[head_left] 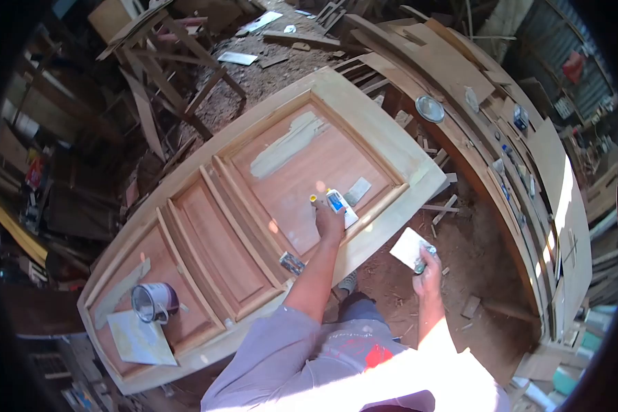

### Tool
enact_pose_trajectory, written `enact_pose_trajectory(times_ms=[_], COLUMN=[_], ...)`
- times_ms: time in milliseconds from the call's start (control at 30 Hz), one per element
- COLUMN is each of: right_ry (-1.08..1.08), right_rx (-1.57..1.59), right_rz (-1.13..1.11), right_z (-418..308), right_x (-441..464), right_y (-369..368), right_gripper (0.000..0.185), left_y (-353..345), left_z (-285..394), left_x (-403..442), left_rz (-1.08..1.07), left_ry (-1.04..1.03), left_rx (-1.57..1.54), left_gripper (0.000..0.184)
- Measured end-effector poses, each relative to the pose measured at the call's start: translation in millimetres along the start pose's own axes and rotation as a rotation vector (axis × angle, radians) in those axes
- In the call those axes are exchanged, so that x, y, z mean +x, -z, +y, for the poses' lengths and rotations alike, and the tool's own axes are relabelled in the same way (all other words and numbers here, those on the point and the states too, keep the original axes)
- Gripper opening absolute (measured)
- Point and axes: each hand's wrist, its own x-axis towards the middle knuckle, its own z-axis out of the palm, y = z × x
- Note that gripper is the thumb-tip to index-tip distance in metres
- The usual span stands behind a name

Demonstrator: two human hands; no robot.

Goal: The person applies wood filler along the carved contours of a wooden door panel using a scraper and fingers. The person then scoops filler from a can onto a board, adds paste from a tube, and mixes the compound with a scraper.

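My left hand point(329, 223) reaches over the upper panel of a wooden door point(216, 257), its fingers closed round a small yellow cap point(314, 198). Beside it lies a white bottle point(341, 208) with a blue label and some yellow at its top. A pale flat rectangular piece point(359, 190) rests just past the bottle. My right hand point(427, 271) grips a white square board point(410, 248) off the door's edge, with greyish paste on the board and fingers. Pale smears of filler point(288, 144) coat parts of the panels.
A paint can point(154, 302) and a smeared sheet point(141, 338) sit on the door's near-left end. A small dark-and-light flat item point(292, 263) lies on its edge. Stacked boards point(508, 158), bearing a round lid point(430, 108), curve along the right. A wooden trestle point(175, 65) stands upper left.
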Motion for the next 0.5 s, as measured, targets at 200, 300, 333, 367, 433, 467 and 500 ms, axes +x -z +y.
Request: enact_pose_trajectory(times_ms=[200,300,333,367,433,467,500], right_ry=[-0.036,-0.068,-0.093,-0.120,-0.189,-0.220,-0.247], right_rx=[0.038,0.048,0.045,0.039,0.016,-0.047,-0.109], right_rz=[-0.109,-0.158,-0.176,-0.211,-0.296,-0.330,-0.368], right_z=[-28,-19,-13,-6,15,27,40], right_x=[39,43,41,37,23,16,10], right_y=[-7,-38,-49,-61,-86,-94,-100], right_gripper=[0.027,0.026,0.026,0.026,0.025,0.025,0.025], left_y=[1,16,49,76,130,171,197], left_z=[-18,-51,-44,-46,-67,-60,-82], left_x=[15,19,3,-8,-36,-63,-75], left_rz=[-0.069,-0.171,-0.258,-0.239,-0.178,-0.201,-0.189], left_ry=[0.063,0.048,0.060,0.055,0.047,0.105,0.127], left_rx=[-0.201,-0.540,-0.606,-0.654,-0.753,-0.932,-0.997], left_gripper=[0.027,0.027,0.024,0.020,0.014,0.013,0.014])
